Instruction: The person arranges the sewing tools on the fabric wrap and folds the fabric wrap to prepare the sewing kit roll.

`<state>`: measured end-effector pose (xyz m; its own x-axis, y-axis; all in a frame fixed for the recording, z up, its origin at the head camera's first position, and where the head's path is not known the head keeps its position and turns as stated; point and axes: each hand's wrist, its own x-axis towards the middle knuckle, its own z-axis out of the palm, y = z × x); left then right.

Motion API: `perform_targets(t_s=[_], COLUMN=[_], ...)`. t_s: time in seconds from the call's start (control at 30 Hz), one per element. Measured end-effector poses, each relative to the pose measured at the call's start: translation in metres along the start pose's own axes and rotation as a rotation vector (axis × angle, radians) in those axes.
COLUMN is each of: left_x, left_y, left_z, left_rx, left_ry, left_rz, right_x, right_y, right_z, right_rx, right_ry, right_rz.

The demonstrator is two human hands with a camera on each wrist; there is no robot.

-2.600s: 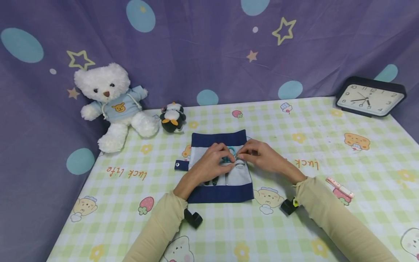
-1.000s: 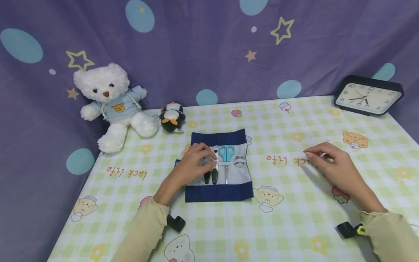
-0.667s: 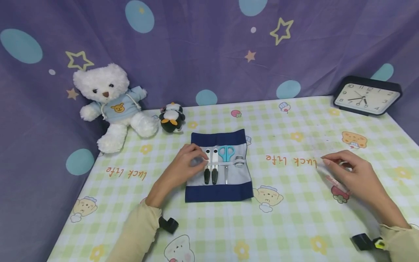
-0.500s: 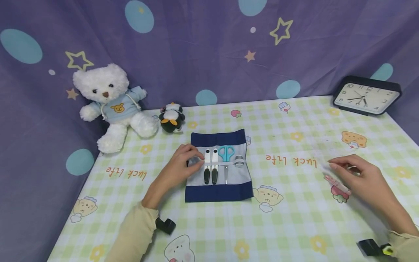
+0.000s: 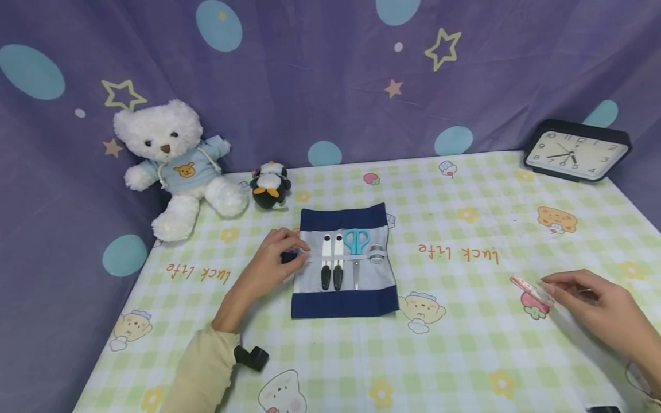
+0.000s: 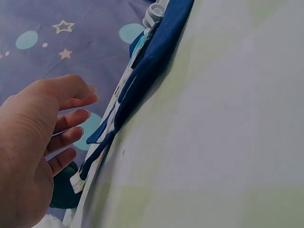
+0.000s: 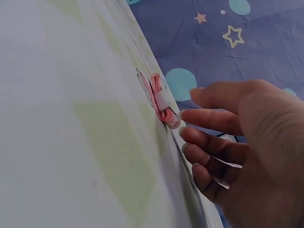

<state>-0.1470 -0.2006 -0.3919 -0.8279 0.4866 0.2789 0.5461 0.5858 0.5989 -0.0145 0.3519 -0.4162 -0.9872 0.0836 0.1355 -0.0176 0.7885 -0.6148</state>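
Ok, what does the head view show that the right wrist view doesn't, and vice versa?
Of the two, only the head view shows the left hand, navy pouch, scissors, teddy bear and penguin. Only the right wrist view shows five fingertips on the right hand and, clearly, the white band on the pink bundle. Both: the right hand, pink bundle, tablecloth and starry backdrop.

Pictured: 2 hands point(image 5: 265, 261) point(image 5: 604, 301), 1 pouch point(image 5: 343, 304), 2 b/w tools point(image 5: 326, 246) point(image 5: 338, 246), 1 pr. scissors point(image 5: 356, 250), 1 tape point(image 5: 531, 289), 1 clock point(image 5: 578, 154), 2 toys point(image 5: 178, 172) point(image 5: 270, 186).
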Motion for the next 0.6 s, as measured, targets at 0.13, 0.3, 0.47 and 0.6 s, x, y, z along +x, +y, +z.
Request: perform_targets(t_s=[0.13, 0.3, 0.47, 0.6], left_x=[-0.002, -0.006, -0.010, -0.012], left_y=[-0.003, -0.006, -0.008, -0.009], left_z=[-0.001, -0.004, -0.005, -0.006], left_rx=[0.001, 0.006, 0.016, 0.008], left_ry=[0.011, 0.023, 0.021, 0.009], left_rz=[-0.006, -0.012, -0.032, -0.046], right_x=[-0.007, -0.012, -0.013, -0.012], right_y=[0.002, 0.004, 0.005, 0.007], right_z=[0.001, 0.001, 0.003, 0.004], right_rx=[-0.023, -0.033, -0.020, -0.023], right_ry=[-0.022, -0.051, -0.071, -0.072], right_rz=[0.027, 0.053, 0.057, 0.033])
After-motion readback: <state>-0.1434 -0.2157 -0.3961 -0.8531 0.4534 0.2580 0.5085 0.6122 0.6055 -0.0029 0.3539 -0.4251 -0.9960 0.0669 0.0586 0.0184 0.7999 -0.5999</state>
